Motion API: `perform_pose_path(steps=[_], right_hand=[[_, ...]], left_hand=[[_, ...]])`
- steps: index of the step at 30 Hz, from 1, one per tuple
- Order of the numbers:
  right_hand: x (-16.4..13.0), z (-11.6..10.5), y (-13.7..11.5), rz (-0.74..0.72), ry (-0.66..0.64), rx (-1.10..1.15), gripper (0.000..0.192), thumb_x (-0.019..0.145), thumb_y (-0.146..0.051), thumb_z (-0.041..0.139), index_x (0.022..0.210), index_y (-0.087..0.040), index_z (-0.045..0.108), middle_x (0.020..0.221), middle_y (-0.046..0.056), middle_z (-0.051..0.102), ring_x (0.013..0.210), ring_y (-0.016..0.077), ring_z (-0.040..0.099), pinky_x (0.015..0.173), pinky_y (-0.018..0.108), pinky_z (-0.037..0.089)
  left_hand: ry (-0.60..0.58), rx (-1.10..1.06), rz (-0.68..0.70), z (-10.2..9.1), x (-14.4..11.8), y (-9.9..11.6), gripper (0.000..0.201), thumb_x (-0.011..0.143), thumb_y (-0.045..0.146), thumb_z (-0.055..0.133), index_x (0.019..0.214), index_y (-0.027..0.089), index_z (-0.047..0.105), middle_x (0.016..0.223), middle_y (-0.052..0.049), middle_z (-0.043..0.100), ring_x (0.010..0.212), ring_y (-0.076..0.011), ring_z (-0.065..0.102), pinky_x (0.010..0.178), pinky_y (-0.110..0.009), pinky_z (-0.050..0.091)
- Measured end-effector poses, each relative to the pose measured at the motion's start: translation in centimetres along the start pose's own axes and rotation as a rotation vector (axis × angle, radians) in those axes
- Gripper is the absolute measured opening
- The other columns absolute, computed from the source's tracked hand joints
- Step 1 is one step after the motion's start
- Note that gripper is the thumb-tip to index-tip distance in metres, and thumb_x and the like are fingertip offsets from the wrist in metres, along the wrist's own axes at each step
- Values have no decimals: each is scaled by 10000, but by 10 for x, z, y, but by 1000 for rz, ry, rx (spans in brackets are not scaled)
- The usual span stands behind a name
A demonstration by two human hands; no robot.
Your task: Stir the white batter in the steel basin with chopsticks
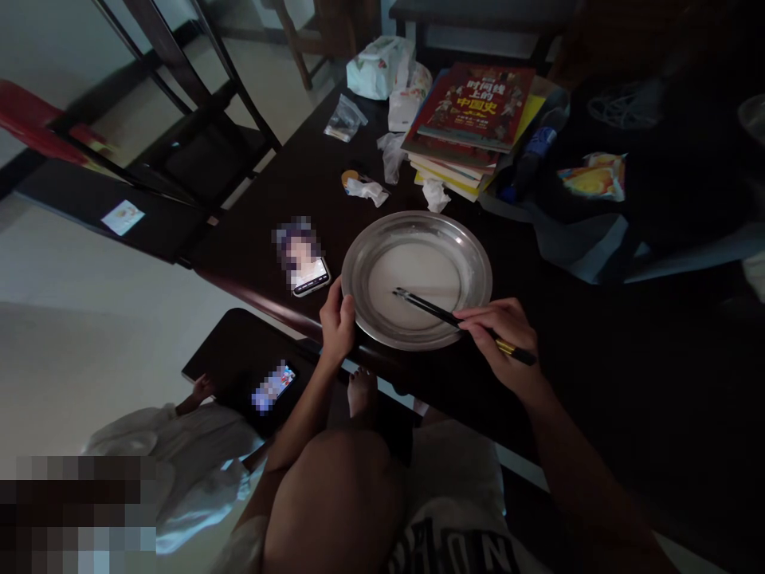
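Observation:
A round metal basin stands near the table's edge, with a whitish, milky substance covering its bottom. My left hand grips the basin's rim at its near left side, thumb on the outside and fingers partly hidden. In my right hand is a pair of dark chopsticks with gold bands near their thick ends. They slant over the basin, tips down and to the left at the white substance. Whether the tips dip into it I cannot tell.
Left of the basin lies a lit phone. Behind it are crumpled tissues, stacked books, a tissue pack, a bottle and a snack packet. At lower left, another person sits by a second phone.

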State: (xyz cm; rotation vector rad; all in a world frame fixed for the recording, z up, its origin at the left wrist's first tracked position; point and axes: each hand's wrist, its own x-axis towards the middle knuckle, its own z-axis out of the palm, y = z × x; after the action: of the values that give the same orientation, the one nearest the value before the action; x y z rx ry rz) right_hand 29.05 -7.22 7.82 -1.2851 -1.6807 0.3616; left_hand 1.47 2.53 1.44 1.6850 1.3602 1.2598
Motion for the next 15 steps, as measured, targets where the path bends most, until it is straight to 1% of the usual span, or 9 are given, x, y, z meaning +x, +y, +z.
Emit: perform_pose_path(steps=[4,8,9,13,15], right_hand=[[-2,-1,1,40,70,10,214,972,-178,579,858,-287,724,900,-10,815,869,210,688,798,429,531],[-2,0,1,33,-9,18,205,969,-178,585,878,-290,730,936,-18,821,883,209,696,822,441,532],[-2,0,0,27,-12,8,193,965,-178,596,887,-292,731,948,-20,823,887,209,697,825,441,532],[-1,0,1,22,66,12,209,969,-165,583,874,-288,724,914,-13,816,867,208,689,800,424,529],[-1,-1,1,28,56,29,228,974,-162,567,863,-285,724,899,-12,813,868,209,687,803,422,529]], left_hand=[[-5,-1,-3,0,0,0,652,965,695,452,1300,173,650,1249,-140,728,1178,-307,675,1038,-477,534],[-6,-8,-3,0,0,1,649,966,694,452,1306,177,648,1249,-136,729,1172,-305,677,1034,-478,539],[-6,-8,-2,-1,0,1,645,967,692,453,1305,179,649,1248,-135,729,1171,-304,677,1034,-477,540],[-9,-4,0,-1,0,1,643,971,686,453,1310,176,647,1242,-136,731,1163,-302,678,1033,-474,540],[-12,-4,1,0,0,1,647,971,687,450,1318,176,642,1239,-135,731,1156,-302,680,1027,-477,542]])
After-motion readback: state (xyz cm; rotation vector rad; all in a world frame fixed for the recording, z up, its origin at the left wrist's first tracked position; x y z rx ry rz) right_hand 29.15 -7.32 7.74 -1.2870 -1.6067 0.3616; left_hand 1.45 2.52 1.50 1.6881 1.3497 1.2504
